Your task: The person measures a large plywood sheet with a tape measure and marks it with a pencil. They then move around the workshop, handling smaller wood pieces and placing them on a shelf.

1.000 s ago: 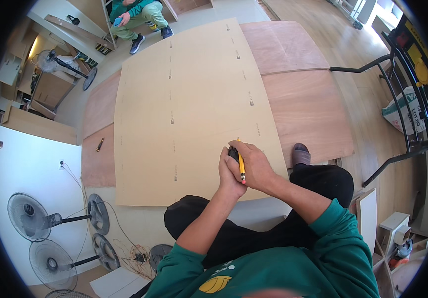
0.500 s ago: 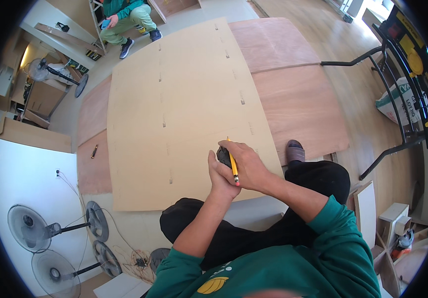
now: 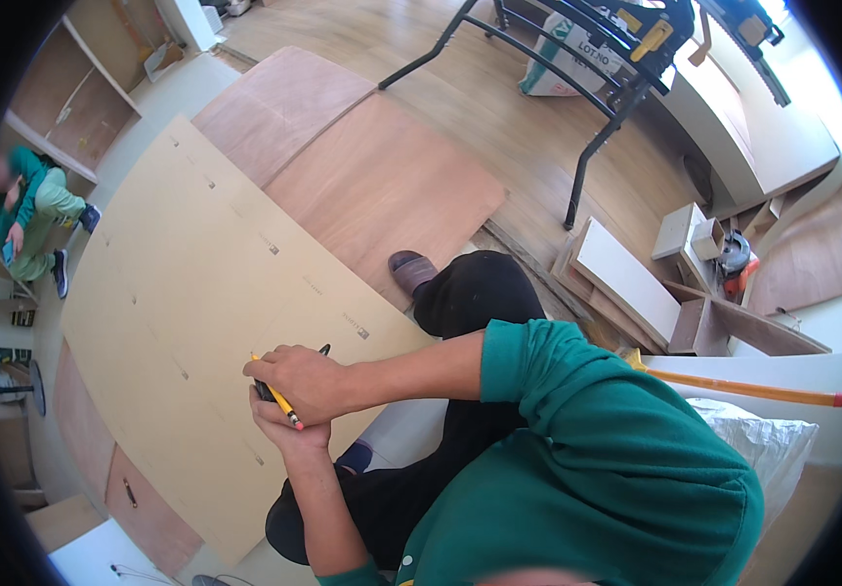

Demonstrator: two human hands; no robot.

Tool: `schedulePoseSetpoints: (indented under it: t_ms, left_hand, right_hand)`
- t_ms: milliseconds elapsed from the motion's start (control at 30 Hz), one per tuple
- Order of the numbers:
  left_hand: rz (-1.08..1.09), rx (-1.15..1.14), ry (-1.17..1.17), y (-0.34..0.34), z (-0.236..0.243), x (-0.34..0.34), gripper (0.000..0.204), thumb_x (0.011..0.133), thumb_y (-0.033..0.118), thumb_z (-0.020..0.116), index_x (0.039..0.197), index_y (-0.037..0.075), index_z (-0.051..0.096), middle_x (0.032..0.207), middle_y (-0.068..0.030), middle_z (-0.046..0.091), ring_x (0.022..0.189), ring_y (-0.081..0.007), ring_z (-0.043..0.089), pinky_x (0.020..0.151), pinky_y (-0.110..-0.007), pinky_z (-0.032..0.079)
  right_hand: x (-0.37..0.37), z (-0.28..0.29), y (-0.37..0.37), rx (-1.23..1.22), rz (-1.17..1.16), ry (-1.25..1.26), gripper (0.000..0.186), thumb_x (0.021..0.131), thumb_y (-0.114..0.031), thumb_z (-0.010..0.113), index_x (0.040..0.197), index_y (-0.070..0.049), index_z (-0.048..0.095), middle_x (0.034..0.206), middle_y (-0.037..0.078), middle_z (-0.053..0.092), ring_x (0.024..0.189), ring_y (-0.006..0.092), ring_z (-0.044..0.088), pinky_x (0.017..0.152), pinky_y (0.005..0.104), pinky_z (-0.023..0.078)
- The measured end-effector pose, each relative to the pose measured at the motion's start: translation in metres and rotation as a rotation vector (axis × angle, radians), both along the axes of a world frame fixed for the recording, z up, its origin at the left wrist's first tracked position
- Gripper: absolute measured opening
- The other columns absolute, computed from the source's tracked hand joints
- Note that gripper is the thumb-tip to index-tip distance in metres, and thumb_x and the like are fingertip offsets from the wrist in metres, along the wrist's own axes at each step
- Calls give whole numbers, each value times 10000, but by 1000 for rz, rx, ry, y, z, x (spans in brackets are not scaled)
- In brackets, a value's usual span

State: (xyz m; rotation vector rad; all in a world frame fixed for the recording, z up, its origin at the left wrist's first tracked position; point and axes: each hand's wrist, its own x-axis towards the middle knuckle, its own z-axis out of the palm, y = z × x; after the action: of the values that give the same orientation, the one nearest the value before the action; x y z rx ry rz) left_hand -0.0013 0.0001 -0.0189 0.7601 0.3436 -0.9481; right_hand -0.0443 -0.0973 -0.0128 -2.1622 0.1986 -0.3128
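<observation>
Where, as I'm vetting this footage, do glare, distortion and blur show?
In the head view: glare washes out the upper right; the tan board bows at lower left; a pinkish patch at the bottom is blurred; the pencil looks fairly sharp.

Workshop-like room | tan board (image 3: 216, 313) | plywood sheets (image 3: 392, 186) | power tool (image 3: 736, 256) | wooden cabinet (image 3: 89, 127)
</observation>
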Motion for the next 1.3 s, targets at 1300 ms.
schedulePoseSetpoints:
  t_ms: [1300]
  left_hand:
    - [-54, 57, -138, 4, -13, 3, 392, 1008, 417, 327, 1234, 143, 491, 1184, -54, 561, 1107, -238, 571, 912, -404, 501]
  right_hand:
    - [-5, 4, -3, -3, 29, 84, 381, 762, -235, 670, 1038, 0, 556, 904, 180, 619, 892, 346, 616, 790, 432, 492]
